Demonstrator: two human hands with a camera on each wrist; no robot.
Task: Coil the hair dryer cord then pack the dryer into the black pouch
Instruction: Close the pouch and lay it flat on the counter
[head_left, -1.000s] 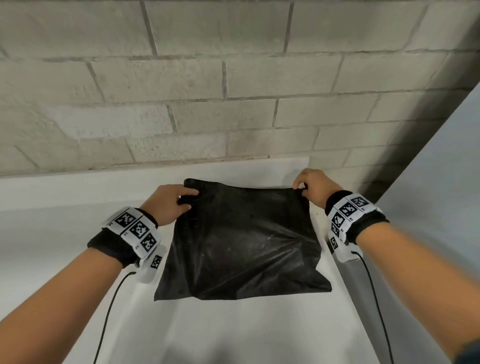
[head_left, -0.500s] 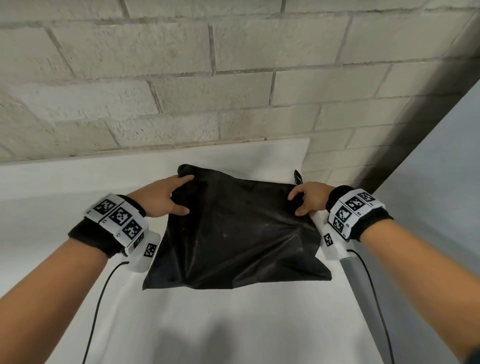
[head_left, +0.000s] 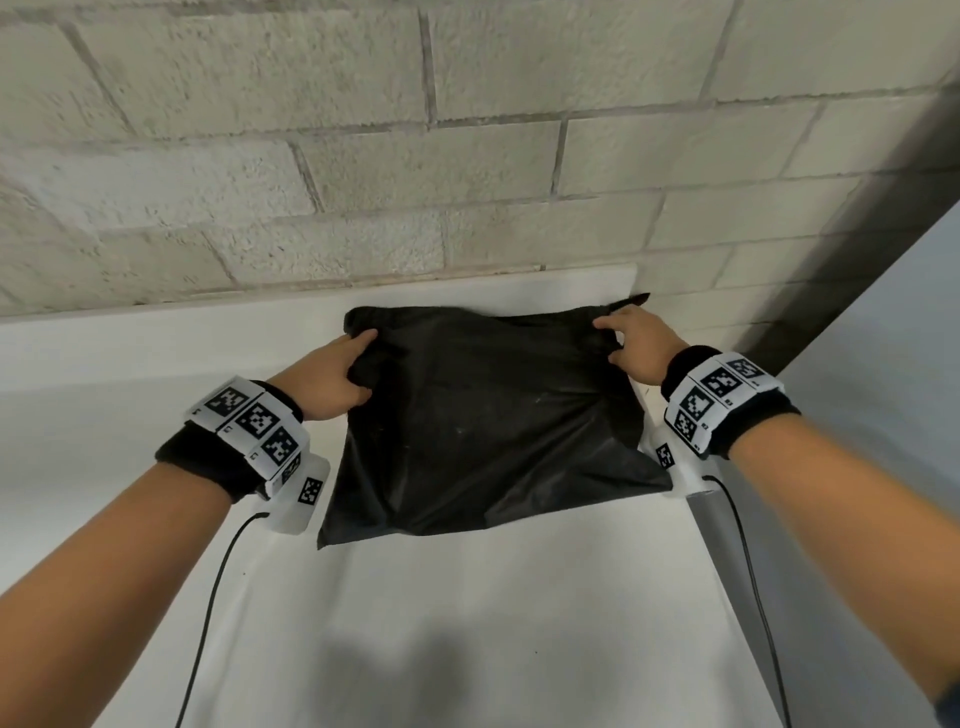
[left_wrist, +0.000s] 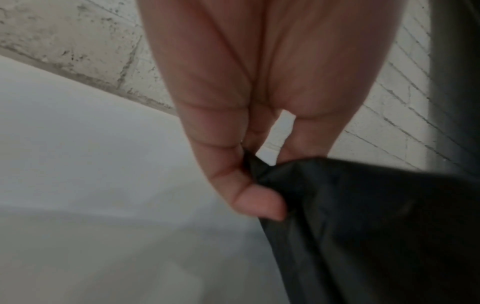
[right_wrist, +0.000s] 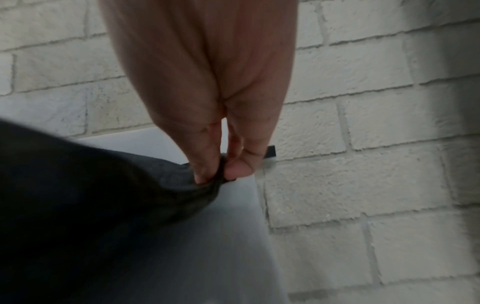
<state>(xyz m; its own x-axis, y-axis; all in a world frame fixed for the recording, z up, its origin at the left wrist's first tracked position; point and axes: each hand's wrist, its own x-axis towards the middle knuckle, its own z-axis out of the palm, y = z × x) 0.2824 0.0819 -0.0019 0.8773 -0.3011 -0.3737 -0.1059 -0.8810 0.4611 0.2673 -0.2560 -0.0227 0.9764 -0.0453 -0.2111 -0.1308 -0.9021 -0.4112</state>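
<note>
The black pouch (head_left: 483, 415) lies bulging on the white table (head_left: 467, 623), its far edge near the wall. My left hand (head_left: 337, 379) pinches the pouch's far left edge between thumb and fingers; the left wrist view shows the black pouch fabric (left_wrist: 363, 226) caught in my left hand (left_wrist: 249, 176). My right hand (head_left: 631, 345) pinches the far right corner; the right wrist view shows the gathered pouch edge (right_wrist: 155, 185) between the fingertips of my right hand (right_wrist: 221, 168). A short black strap end (head_left: 631, 300) sticks out past the right hand. Neither the hair dryer nor its cord shows.
A pale brick wall (head_left: 467, 156) rises directly behind the table. The table's right edge (head_left: 727, 597) runs close to the pouch, with a grey surface (head_left: 883, 364) beyond it. Thin black cables (head_left: 208, 623) trail from my wrist cameras.
Both hands have shifted forward along the pouch toward its far edge. The right hand went from resting near the right side to pinching the far right corner.
</note>
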